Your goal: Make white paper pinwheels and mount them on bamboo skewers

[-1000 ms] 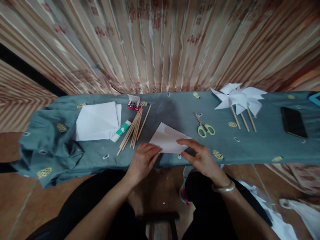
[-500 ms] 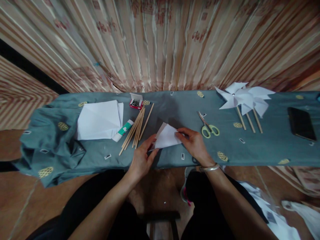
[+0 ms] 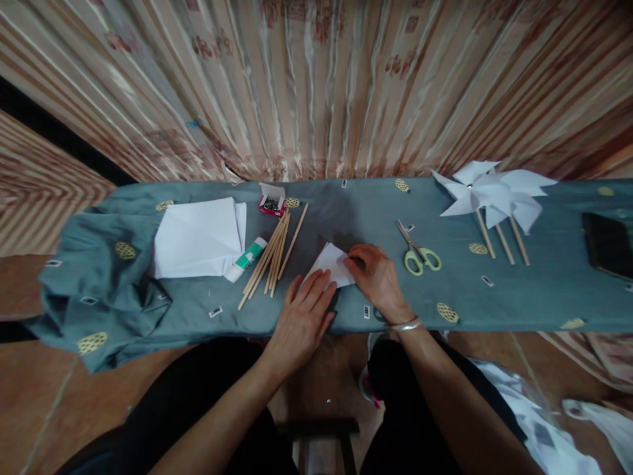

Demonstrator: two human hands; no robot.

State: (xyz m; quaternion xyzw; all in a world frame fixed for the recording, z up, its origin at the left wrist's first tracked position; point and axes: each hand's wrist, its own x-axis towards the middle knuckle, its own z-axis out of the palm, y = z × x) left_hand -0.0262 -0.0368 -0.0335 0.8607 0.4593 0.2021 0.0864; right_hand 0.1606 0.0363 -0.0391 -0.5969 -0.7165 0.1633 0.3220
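Both hands press a folded paper [image 3: 332, 264] flat near the surface's front edge: left hand [image 3: 304, 316] spread wide on it, right hand [image 3: 373, 274] curled, fingertips pinning its right side.

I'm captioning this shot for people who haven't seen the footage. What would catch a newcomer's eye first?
Both hands press a small folded white paper flat at the near middle of the grey-blue cloth: left hand on its near edge, right hand on its right side. Far right, white paper pinwheels lie on sticks. To the left, loose wooden sticks lie beside a stack of white sheets.
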